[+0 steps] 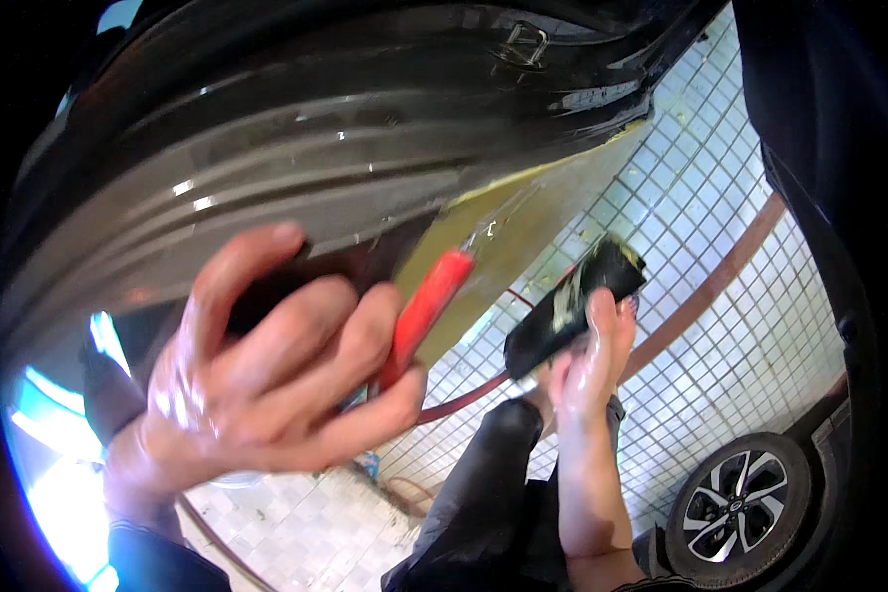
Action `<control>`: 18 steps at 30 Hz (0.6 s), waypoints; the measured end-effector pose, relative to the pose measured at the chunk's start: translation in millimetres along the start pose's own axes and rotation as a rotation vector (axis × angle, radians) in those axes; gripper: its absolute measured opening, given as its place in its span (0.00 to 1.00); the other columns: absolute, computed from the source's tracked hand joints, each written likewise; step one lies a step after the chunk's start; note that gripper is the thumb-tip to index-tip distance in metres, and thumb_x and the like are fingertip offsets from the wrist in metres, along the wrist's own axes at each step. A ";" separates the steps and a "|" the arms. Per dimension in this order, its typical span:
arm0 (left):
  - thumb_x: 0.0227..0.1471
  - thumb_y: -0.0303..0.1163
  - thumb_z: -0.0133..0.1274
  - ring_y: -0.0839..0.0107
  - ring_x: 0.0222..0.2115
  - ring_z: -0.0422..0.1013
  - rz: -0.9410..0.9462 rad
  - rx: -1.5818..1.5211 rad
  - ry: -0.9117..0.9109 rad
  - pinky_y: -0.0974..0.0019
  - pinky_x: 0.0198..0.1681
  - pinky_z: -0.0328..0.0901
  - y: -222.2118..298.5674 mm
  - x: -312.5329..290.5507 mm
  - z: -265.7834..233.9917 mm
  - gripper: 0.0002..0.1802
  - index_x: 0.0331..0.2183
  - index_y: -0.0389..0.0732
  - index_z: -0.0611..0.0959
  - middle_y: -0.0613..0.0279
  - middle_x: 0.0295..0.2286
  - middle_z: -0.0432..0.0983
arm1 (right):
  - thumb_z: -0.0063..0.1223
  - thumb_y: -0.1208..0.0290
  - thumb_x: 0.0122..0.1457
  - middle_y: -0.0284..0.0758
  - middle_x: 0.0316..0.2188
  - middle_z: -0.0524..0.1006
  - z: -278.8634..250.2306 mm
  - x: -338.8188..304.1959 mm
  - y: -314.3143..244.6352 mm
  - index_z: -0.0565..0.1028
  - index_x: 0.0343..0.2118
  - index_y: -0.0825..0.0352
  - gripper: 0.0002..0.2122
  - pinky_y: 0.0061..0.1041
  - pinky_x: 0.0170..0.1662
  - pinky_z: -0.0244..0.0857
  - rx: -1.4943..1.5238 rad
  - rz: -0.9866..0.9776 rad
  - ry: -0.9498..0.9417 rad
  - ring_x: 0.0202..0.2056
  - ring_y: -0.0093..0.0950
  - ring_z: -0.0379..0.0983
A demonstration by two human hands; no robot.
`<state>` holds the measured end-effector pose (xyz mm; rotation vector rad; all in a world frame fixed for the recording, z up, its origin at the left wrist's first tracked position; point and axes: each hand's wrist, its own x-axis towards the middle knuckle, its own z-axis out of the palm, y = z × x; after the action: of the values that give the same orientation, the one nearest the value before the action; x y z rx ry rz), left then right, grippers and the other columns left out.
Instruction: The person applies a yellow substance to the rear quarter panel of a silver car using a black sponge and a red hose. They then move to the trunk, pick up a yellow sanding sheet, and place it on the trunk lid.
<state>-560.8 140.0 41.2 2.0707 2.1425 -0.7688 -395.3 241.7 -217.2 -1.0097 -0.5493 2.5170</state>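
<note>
My left hand (286, 375) is large in the foreground, before the lower part of a dark, glossy car panel (296, 178). Between its lower fingers it grips a tool with a red handle (430, 311), whose thin metal end points up to the right; its index finger is raised. Behind the tool lies a yellowish area (474, 257) along the panel's lower edge. Lower right, my right hand (597, 355) holds a black, block-like piece (572, 306) from beneath. Pale yellowish smears mark that piece, and its exact kind cannot be made out.
A reddish hose or strip (710, 286) crosses the white tiled floor (681, 395). At the lower right stands a car wheel (740, 508) with a silver and black rim. My dark-trousered legs (474, 493) are below, and bright light glares at the left.
</note>
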 end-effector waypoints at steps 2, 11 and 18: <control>0.46 0.38 0.61 0.68 0.37 0.72 0.008 0.000 0.080 0.45 0.59 0.66 1.3 0.0 12.6 0.12 0.33 0.63 0.76 0.72 0.35 0.81 | 0.53 0.53 0.63 0.44 0.50 0.77 1.8 -29.5 9.9 0.65 0.62 0.75 0.33 0.32 0.55 0.69 0.093 0.027 -0.042 0.48 0.32 0.76; 0.49 0.31 0.59 0.65 0.40 0.73 0.422 -0.053 0.206 0.50 0.60 0.64 36.8 -24.2 40.7 0.11 0.38 0.50 0.80 0.67 0.32 0.75 | 0.73 0.39 0.40 0.44 0.55 0.72 -1.0 -190.5 84.1 0.62 0.67 0.63 0.53 0.32 0.53 0.62 0.094 0.125 -0.521 0.53 0.39 0.71; 0.50 0.33 0.61 0.69 0.48 0.74 0.414 -0.082 1.034 0.57 0.63 0.63 161.0 2.1 74.0 0.21 0.49 0.49 0.82 0.69 0.38 0.78 | 0.60 0.36 0.51 0.34 0.45 0.74 -95.7 -236.4 115.0 0.71 0.56 0.65 0.38 0.29 0.51 0.64 0.069 -0.095 -0.032 0.46 0.29 0.69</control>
<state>-429.3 108.3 -73.2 3.0914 1.8054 0.5655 -189.9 52.3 -202.1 -0.8980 -0.5046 2.4547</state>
